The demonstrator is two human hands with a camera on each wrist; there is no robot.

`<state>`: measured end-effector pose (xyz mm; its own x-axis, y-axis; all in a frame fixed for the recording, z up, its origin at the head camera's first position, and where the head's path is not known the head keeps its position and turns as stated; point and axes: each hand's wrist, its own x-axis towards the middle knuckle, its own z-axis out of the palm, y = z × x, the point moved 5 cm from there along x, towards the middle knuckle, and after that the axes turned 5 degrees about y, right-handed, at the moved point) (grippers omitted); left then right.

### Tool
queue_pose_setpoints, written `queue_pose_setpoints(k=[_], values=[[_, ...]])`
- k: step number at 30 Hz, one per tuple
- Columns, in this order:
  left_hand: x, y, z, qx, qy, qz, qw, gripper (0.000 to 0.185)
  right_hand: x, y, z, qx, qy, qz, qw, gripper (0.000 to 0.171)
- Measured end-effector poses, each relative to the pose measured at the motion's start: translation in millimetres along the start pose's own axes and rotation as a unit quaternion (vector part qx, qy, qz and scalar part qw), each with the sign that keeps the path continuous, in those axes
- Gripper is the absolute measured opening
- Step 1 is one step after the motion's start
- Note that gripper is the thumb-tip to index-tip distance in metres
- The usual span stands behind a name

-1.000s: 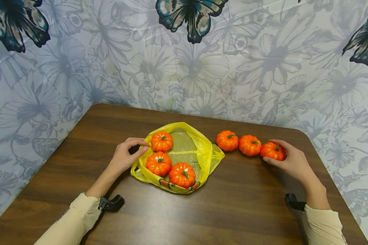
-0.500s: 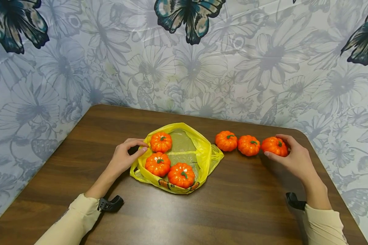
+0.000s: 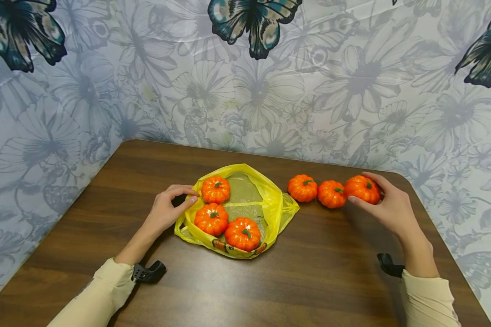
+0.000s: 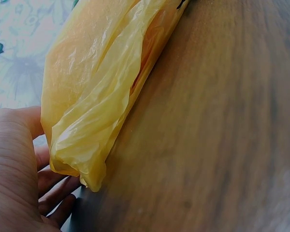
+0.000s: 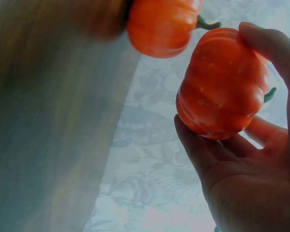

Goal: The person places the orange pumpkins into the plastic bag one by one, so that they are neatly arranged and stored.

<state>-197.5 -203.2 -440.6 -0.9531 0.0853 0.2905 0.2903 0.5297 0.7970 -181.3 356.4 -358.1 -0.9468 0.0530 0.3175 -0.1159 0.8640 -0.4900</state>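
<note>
My right hand (image 3: 388,206) grips a small orange toy pumpkin (image 3: 361,190) with a green stem, thumb on one side and fingers on the other. In the right wrist view this pumpkin (image 5: 222,84) shows a gap under it, raised off the table. My left hand (image 3: 169,204) pinches the left rim of an open yellow plastic bag (image 3: 274,200); the left wrist view shows the fingers at the bag's folded edge (image 4: 92,125). Three pumpkins lie inside the bag, one of them the front pumpkin (image 3: 243,234).
Two more pumpkins stand in a row right of the bag: the nearer-to-bag pumpkin (image 3: 303,188) and the middle pumpkin (image 3: 332,194). They rest on a brown wooden table (image 3: 311,281), whose back edge meets a wall cloth (image 3: 270,104) printed with flowers and butterflies.
The right hand has raised the end pumpkin off the table, shifting it slightly right and then back left beside the middle pumpkin. The left hand and the bag have stayed in place.
</note>
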Motion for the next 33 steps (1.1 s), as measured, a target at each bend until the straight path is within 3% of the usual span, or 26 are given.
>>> queue_pose_setpoints(k=[17,33], values=[[0.9,0.2,0.5,-0.004,0.002,-0.005,1.0,0.017,15,-49,9,0.04,-0.002,-0.022,0.999,0.081],[1.1,-1.3,0.1,0.0,0.004,-0.001,1.0,0.016,28,-98,45,0.094,-0.039,-0.064,0.993,0.075]])
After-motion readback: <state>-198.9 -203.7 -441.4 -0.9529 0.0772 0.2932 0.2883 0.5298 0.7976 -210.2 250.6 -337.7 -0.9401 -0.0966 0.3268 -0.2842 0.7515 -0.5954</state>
